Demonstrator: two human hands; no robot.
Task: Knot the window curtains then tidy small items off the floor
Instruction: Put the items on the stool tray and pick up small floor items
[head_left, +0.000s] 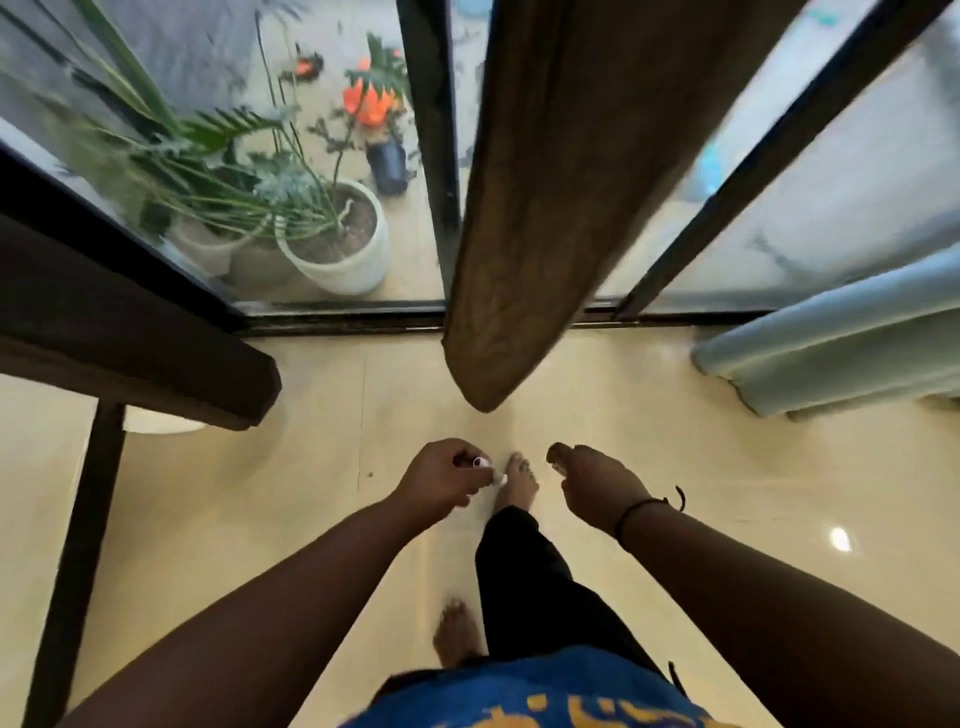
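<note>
a: what is nearest to the camera?

b: the person's blue shirt with yellow print (530, 696), then two bare forearms that reach forward over the cream tiled floor (260, 519). the person wears black trousers (524, 582) and stands barefoot.

a: and the hands?

b: the left hand (441, 483) is curled closed around some small white items (485, 470); one looks like a small tube or cap and one like a scrap of paper, but they are too blurred to name. the right hand (587, 478) is loosely curled, its fingers bent inward. i cannot tell if it holds anything. a black cord bracelet (644, 509) is on that wrist.

a: where are the curtains?

b: farther away, the brown curtain (545, 208) hangs straight in front of the glass door, its lower end just above the floor. i see no knot in the part which shows. a pale blue curtain (831, 338) is at the right, also loose at its lower end. behind the glass stand potted plants (332, 234), and a dark table (130, 338) is at the left.

a: so how far is the task?

b: i judge the tidying is in progress, because the left hand has small items. the floor in view looks almost clear. the knots are not visible here, so this part seems not done, or it is higher than the view.
</note>
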